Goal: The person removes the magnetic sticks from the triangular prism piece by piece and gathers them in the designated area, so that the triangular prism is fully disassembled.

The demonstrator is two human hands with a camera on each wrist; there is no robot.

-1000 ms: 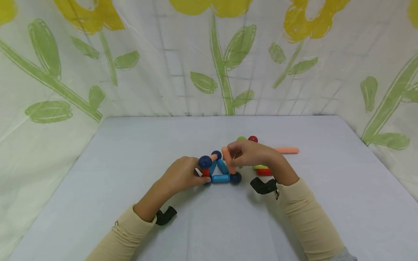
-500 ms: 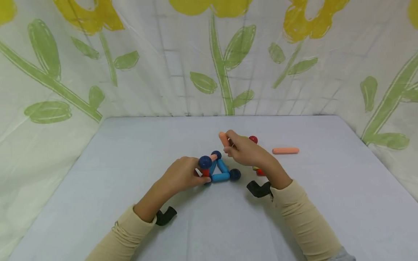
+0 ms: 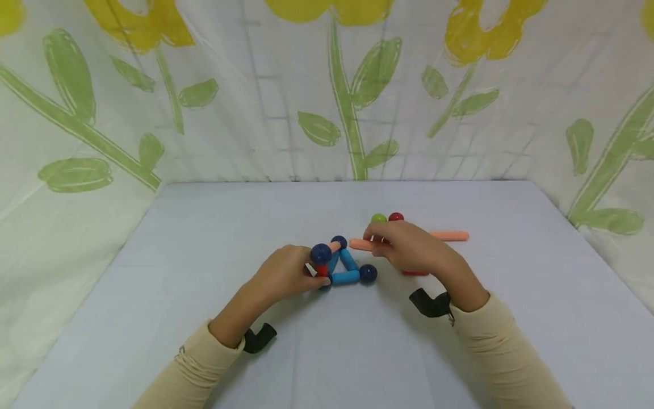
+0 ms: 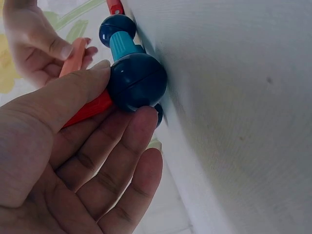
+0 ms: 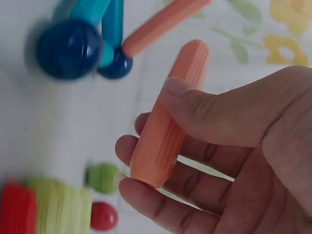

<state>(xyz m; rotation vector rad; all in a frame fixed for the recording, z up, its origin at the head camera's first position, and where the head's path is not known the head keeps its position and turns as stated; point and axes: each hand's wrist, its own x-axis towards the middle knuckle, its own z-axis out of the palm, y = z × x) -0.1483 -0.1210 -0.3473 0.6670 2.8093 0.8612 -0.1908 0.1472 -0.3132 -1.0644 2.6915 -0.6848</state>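
Note:
Three blue rods [image 3: 346,277] joined by dark blue balls [image 3: 368,273] form a triangle on the table. My left hand [image 3: 288,275] grips a red rod [image 4: 90,109] rising from the triangle's left corner, thumb and fingertips beside the dark blue corner ball [image 4: 138,83]. On top of the red rod sits another dark blue ball [image 3: 321,254], and a peach-orange rod [image 5: 165,27] slants from it to the back corner ball. Just right of the triangle, my right hand [image 3: 406,244] pinches a loose peach-orange rod [image 5: 170,129] between thumb and fingers, its tip pointing left.
Behind my right hand lie a green ball [image 3: 378,217] and a red ball [image 3: 395,216]. Another orange rod [image 3: 452,236] rests farther right. Yellow-green rods [image 5: 58,204] and a red rod [image 5: 17,209] lie partly hidden under my right hand.
My right hand lifted its orange rod from the right corner ball and back, then came nearer and right, with the rod turned more level. The left hand and the triangle look much the same.

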